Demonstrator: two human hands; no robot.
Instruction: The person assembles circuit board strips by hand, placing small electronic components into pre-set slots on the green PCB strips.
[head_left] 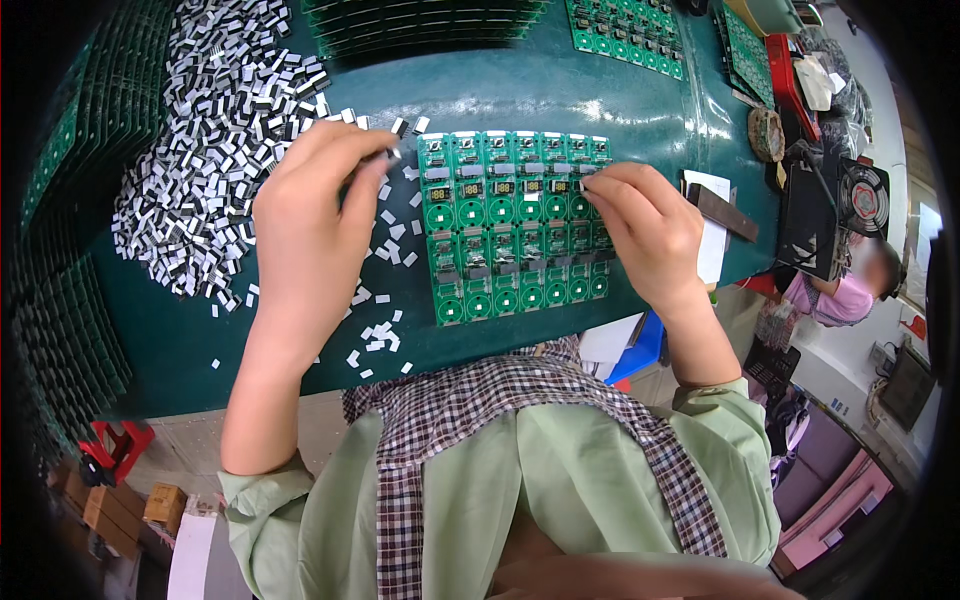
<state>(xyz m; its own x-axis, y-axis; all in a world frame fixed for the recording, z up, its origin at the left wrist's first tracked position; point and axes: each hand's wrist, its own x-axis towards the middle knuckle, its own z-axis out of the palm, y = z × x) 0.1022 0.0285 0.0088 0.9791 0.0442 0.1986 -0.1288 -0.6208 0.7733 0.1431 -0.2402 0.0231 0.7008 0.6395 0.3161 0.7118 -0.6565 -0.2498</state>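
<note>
Left hand (310,215) grip pinches a small component (394,153); right hand (645,225) grip presses one onto the green board panel (500,270).

I see small fan (863,197) at right edge, tape roll (767,134) upper right, more green boards (628,30) along top, red stool (115,448) lower left, cardboard boxes (120,510) below it.

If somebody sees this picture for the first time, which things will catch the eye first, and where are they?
First, the green circuit board panel at the centre of the dark green table, with rows of small modules. The right hand presses on its right edge, while the left hand pinches a small part beside its left edge. Next, the large heap of small black-and-white parts at upper left, with loose ones scattered toward the panel.
</note>
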